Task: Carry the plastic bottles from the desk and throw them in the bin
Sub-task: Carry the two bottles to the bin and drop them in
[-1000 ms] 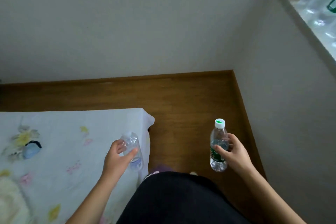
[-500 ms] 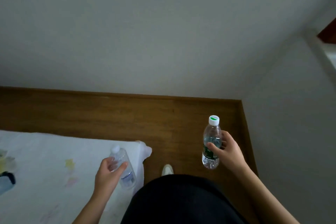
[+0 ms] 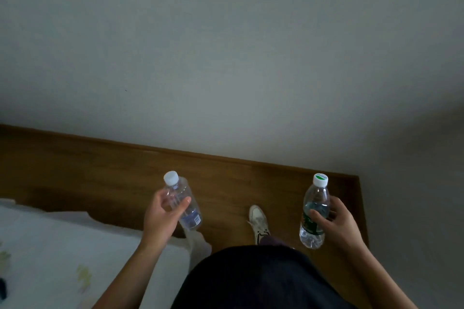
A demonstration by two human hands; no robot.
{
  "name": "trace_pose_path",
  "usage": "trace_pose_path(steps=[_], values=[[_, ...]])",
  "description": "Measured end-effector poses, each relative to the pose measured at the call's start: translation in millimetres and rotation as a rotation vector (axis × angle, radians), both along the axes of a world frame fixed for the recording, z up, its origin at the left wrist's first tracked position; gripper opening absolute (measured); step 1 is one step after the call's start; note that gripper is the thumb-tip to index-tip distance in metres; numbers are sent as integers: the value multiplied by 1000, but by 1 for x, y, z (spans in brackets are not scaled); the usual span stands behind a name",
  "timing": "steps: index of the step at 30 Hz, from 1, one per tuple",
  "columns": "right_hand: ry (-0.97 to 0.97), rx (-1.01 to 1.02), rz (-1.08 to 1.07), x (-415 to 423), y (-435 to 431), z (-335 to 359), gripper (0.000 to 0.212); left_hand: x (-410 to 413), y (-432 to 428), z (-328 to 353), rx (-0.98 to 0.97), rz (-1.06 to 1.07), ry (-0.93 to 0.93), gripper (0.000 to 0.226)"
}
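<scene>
My left hand [image 3: 160, 218] grips a clear plastic bottle with a white cap and a small blue label [image 3: 184, 202], held in the air and tilted, past the corner of the white cloth. My right hand [image 3: 336, 223] holds a second clear bottle with a green label and a green-marked white cap [image 3: 313, 211], nearly upright, over the wooden floor. Both bottles look almost empty. No bin is in view.
A surface covered by a white flowered cloth [image 3: 50, 246] fills the lower left. The brown wooden floor [image 3: 113, 178] runs to a grey wall [image 3: 226, 57] ahead and another wall [image 3: 414, 208] on the right. My white shoe [image 3: 258, 221] steps forward between the hands.
My left hand has lifted the blue-label bottle off the white cloth and out over the floor. The view has swung left and the window has left the frame. My shoe has stepped forward.
</scene>
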State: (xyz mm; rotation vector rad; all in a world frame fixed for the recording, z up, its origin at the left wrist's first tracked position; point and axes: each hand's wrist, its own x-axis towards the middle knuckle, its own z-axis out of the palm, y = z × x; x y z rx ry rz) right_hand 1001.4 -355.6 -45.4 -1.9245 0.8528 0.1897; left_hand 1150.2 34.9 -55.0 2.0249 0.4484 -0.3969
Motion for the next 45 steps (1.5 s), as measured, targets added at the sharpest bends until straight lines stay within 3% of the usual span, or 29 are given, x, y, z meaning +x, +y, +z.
trace_pose_path(steps=[4, 8, 13, 21, 28, 33, 36, 45], values=[[3, -3, 218, 111, -12, 2, 57, 21, 7, 3, -27, 197, 22, 57], [26, 28, 504, 225, 15, 7, 57, 11, 31, 10, 119, 380, -30, 47], [9, 63, 819, 342, 102, 15, 65, -21, 64, 16, 155, 720, -18, 43], [-26, 120, 1081, 449, 264, 14, 65, -28, 117, -7, 140, 1095, 88, 44], [3, 85, 1088, 521, 338, 0, 67, 51, 204, -15, 112, 1082, 79, 43], [39, 73, 1031, 574, 368, -4, 63, 139, 276, 6, 131, 1011, 2, 63], [78, 69, 1035, 612, 398, -10, 62, 188, 320, 14, 97, 1031, -38, 64], [79, 121, 1224, 736, 586, -18, 62, 272, 431, 17, 119, 1196, -41, 65]])
